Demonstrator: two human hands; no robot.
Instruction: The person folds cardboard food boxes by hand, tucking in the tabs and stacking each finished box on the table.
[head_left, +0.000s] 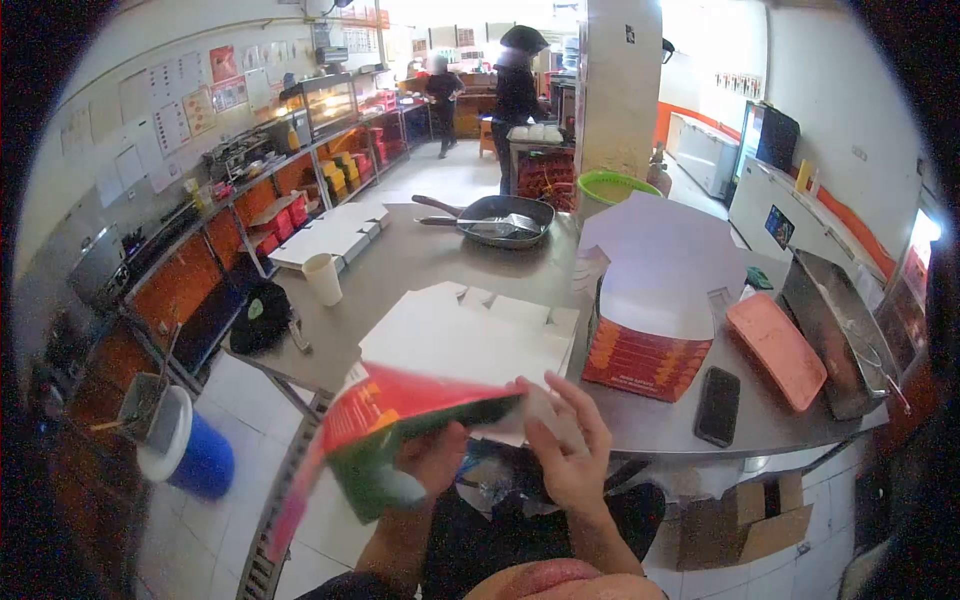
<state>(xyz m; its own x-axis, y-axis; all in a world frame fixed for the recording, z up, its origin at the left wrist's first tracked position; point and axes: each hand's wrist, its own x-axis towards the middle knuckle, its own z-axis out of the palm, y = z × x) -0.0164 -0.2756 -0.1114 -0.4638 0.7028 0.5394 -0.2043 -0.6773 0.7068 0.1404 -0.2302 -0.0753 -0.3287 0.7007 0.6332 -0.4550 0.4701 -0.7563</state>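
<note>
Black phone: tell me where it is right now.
In the head view, the black phone lies at the right near the front edge of the metal table, between the stacked red-printed cardboard boxes and the pink tray.

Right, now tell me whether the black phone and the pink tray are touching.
Apart. The head view shows a strip of bare metal tabletop between the phone and the pink tray.

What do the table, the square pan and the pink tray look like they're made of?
The table looks like steel: grey, with a smooth satin sheen. The square pan seems dark-coated metal, from its blackish surface; its brown handle could be wood or plastic. The pink tray is probably matte plastic, given its rounded corners and even colour.
</note>
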